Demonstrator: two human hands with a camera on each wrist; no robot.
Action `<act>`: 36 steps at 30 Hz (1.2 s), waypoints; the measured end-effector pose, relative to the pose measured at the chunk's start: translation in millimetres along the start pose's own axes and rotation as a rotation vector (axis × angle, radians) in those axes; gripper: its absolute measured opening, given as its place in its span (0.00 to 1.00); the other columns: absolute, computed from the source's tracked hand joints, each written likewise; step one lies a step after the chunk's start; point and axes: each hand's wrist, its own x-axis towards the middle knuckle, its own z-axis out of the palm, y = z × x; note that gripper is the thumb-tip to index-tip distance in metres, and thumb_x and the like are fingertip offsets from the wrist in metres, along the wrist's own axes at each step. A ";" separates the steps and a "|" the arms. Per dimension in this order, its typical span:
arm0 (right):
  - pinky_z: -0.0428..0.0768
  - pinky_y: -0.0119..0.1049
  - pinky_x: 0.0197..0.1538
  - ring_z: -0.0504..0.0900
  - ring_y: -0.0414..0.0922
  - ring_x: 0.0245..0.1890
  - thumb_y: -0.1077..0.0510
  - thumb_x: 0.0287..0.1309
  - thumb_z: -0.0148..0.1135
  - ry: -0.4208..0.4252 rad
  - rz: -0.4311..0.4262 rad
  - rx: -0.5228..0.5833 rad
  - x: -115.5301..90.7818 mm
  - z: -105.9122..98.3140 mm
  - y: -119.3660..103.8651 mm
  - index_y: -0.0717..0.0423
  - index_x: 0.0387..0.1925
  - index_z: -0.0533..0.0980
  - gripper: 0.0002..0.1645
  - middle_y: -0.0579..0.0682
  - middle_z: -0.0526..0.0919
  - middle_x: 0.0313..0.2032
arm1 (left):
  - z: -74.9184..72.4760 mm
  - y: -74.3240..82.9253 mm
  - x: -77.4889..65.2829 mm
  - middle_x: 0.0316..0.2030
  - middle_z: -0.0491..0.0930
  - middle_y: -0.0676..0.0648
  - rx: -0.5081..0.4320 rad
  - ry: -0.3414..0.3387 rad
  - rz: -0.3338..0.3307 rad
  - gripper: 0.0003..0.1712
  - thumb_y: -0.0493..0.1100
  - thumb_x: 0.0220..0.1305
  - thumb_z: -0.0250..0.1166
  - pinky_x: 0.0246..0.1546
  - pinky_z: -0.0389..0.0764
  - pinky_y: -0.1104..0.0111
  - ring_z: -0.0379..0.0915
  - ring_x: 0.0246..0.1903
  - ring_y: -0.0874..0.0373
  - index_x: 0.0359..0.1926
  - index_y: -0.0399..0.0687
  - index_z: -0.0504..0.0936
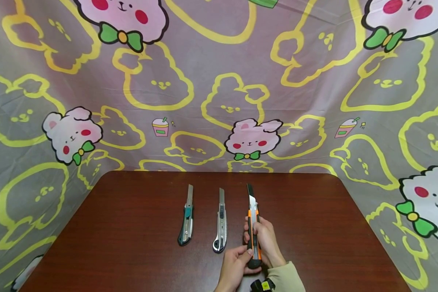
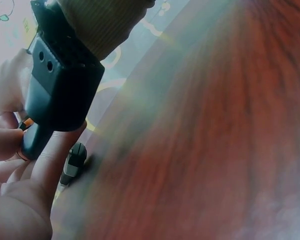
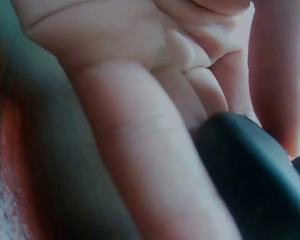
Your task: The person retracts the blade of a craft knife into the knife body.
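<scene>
In the head view, an orange-and-black utility knife (image 1: 254,243) is held at the right of the row, its dark blade (image 1: 250,190) extended toward the back. My right hand (image 1: 267,240) grips its middle, thumb on the upper face near the slider. Lower down, my left hand (image 1: 235,264) pinches the black butt end between thumb and fingers. The left wrist view shows this butt end (image 2: 36,142) between left-hand fingers (image 2: 52,165). Close up in the right wrist view, the black end (image 3: 245,170) lies beside blurred fingers (image 3: 135,135).
A silver utility knife (image 1: 222,227) lies on the brown table (image 1: 138,251), left of my hands, blade out. Farther left is a green-and-black one (image 1: 187,225), blade also out. A black wrist camera (image 1: 263,285) sits by my right sleeve (image 1: 286,277). Patterned cloth (image 1: 197,121) hangs behind.
</scene>
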 end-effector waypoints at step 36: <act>0.71 0.30 0.22 0.68 0.43 0.18 0.73 0.42 0.33 -0.032 -0.024 -0.058 0.1 1.8 1.5 0.71 0.52 0.58 0.29 0.50 0.70 0.28 | -2.9 -0.8 1.5 0.38 0.78 0.30 -0.064 0.022 -0.036 0.19 0.35 0.59 0.54 0.33 0.82 0.59 0.79 0.35 0.49 0.48 0.22 0.71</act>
